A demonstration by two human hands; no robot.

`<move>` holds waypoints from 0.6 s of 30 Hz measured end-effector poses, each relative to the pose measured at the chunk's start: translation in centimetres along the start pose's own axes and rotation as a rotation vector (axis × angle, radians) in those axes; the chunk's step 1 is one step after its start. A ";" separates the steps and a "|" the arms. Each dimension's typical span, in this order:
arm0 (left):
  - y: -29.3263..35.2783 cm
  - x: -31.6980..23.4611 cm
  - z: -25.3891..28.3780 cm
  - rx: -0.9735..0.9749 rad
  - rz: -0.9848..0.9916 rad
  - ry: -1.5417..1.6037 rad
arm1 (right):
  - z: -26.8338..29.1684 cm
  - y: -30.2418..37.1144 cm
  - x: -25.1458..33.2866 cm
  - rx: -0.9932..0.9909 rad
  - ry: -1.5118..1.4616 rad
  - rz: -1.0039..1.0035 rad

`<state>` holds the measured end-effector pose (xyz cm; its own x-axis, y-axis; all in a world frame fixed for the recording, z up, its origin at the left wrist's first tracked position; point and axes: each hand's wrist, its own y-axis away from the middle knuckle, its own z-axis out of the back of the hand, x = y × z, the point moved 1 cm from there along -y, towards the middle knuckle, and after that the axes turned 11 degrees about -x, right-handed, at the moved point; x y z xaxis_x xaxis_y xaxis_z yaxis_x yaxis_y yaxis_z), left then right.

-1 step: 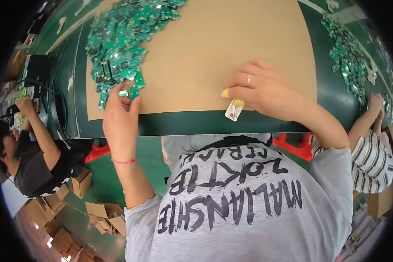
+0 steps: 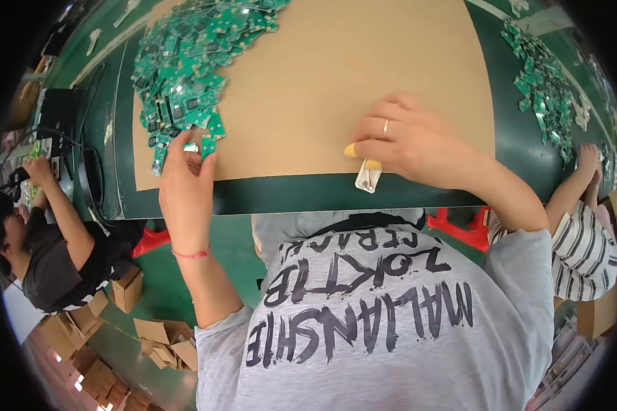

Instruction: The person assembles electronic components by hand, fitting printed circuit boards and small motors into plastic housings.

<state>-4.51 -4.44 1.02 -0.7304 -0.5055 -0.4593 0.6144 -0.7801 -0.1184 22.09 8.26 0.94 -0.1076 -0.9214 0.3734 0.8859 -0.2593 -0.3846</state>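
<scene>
Green circuit boards (image 2: 185, 61), head view: small boards lie heaped and overlapping at many angles on the left part of a brown sheet (image 2: 308, 89), which covers much of a dark green surface (image 2: 308, 195). The left hand (image 2: 187, 188) is at the near end of this heap, its grip fairly narrow, with thumb and index finger a little apart beside a small silvery piece (image 2: 190, 147) and a single board (image 2: 209, 145); whether it holds either cannot be told. A red band (image 2: 190, 255) circles the wrist. The right hand (image 2: 408, 144), partly blurred, is well apart from the heap, near the sheet's front edge. Its fingers are bent, and two tips wear yellow covers (image 2: 371, 164). These tips meet the upper end of a small white tray (image 2: 368, 182) in the picture; whether the grip pinches it cannot be told. Farther right, a second heap (image 2: 545, 89) of green boards lies near a co-worker in a striped top (image 2: 586, 260).
</scene>
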 end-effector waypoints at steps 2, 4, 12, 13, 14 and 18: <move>0.0 -0.3 0.1 -0.032 0.027 0.021 | 0.0 0.0 -0.1 0.047 0.026 0.074; 0.7 -0.5 -0.2 -0.169 -0.011 0.107 | 0.3 0.2 -0.2 0.040 -0.046 0.135; 6.2 -6.8 -3.5 0.355 -0.615 0.618 | -0.2 0.4 -0.4 0.078 0.122 0.255; 6.7 -7.1 -4.2 0.394 -0.652 0.652 | -0.3 0.5 -0.3 0.086 0.168 0.278; 6.9 -7.4 -4.5 0.383 -0.657 0.654 | -0.6 0.6 -0.4 0.085 0.170 0.275; 6.6 -7.0 -5.5 0.248 -0.695 0.597 | -1.8 0.7 -0.7 -0.064 0.241 0.301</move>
<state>6.28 -4.05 -1.39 -0.5937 0.3202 -0.7382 -0.0318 -0.9261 -0.3760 21.98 8.19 -1.11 0.0432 -0.9986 0.0292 0.8647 0.0227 -0.5018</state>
